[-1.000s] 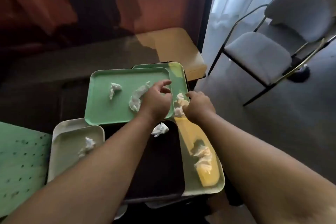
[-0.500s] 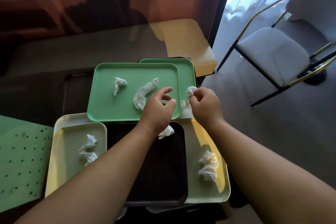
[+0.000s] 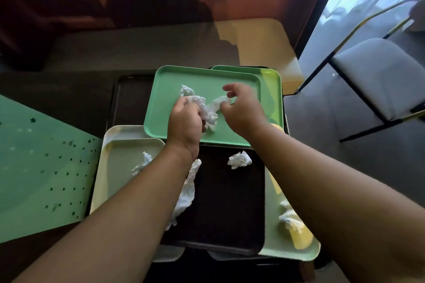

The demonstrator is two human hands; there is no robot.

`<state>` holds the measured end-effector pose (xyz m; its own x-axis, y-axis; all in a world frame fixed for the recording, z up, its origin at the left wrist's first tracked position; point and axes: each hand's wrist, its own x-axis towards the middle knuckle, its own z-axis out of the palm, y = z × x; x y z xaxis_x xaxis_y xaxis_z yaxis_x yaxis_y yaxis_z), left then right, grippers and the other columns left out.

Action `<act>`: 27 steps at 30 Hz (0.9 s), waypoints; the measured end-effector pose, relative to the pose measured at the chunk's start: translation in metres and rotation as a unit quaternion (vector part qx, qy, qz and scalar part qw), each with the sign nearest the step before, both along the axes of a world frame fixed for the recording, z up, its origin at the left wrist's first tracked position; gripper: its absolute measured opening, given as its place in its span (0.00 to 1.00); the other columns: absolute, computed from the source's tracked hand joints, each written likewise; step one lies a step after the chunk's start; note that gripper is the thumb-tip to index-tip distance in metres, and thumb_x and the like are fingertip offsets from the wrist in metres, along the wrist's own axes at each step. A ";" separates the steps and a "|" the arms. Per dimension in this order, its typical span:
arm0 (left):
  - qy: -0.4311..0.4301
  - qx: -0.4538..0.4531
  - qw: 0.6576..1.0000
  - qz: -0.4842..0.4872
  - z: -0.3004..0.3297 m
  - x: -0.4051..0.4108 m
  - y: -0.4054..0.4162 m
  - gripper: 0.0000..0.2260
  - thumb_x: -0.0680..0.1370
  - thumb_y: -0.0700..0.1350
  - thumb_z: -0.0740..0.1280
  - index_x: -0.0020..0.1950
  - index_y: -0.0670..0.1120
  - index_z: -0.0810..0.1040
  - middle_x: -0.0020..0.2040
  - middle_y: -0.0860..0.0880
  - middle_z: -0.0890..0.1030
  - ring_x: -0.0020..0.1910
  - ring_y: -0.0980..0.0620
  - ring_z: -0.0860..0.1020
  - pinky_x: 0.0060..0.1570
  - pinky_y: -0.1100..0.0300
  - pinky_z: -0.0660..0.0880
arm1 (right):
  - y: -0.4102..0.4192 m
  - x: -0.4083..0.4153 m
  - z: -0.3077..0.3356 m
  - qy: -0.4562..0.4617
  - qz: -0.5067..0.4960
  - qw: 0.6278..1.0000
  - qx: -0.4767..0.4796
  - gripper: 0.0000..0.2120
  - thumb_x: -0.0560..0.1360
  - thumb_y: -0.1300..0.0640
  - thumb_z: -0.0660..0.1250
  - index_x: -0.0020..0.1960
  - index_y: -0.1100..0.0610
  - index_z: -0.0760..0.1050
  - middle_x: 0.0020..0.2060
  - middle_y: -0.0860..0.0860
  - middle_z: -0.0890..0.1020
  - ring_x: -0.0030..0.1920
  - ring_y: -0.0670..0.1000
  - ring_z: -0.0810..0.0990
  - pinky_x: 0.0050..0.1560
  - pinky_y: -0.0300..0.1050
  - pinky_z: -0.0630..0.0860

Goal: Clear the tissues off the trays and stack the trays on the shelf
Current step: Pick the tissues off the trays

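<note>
- Under both my hands lies the bright green tray [image 3: 174,108], the top one of the pile, with a second green tray [image 3: 273,89] showing past its far right edge.
- Nearer me than my wrists sits the black tray [image 3: 230,202], partly tucked beneath the bright green one.
- Left of my left forearm is the pale cream tray [image 3: 115,167]; right of my right forearm is the pale green tray [image 3: 276,232].
- My left hand [image 3: 186,122] is closed around a bunch of crumpled tissues [image 3: 204,108], which spills out past my fingers onto the bright green tray.
- My right hand [image 3: 241,110] is half curled, thumb and fingertips pinching one end of that same bunch.
- Between my forearms a small tissue ball [image 3: 239,159] rests on the black tray.
- Beside my left forearm a long tissue [image 3: 186,193] lies on the black tray, and another tissue [image 3: 143,163] lies on the cream tray.
- Just right of my right forearm a tissue wad [image 3: 287,217] sits on the pale green tray.
</note>
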<state>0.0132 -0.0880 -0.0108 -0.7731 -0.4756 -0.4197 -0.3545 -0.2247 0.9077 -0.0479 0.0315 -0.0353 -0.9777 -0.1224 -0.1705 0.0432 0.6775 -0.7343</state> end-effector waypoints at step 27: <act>-0.047 -0.163 0.985 0.027 -0.014 0.035 -0.085 0.06 0.78 0.42 0.62 0.44 0.50 0.76 0.32 0.52 0.72 0.31 0.51 0.69 0.32 0.57 0.69 | -0.101 -0.021 -0.022 0.023 0.157 0.980 0.119 0.24 0.79 0.58 0.64 0.75 0.50 0.72 0.73 0.54 0.68 0.62 0.55 0.79 0.61 0.45 0.75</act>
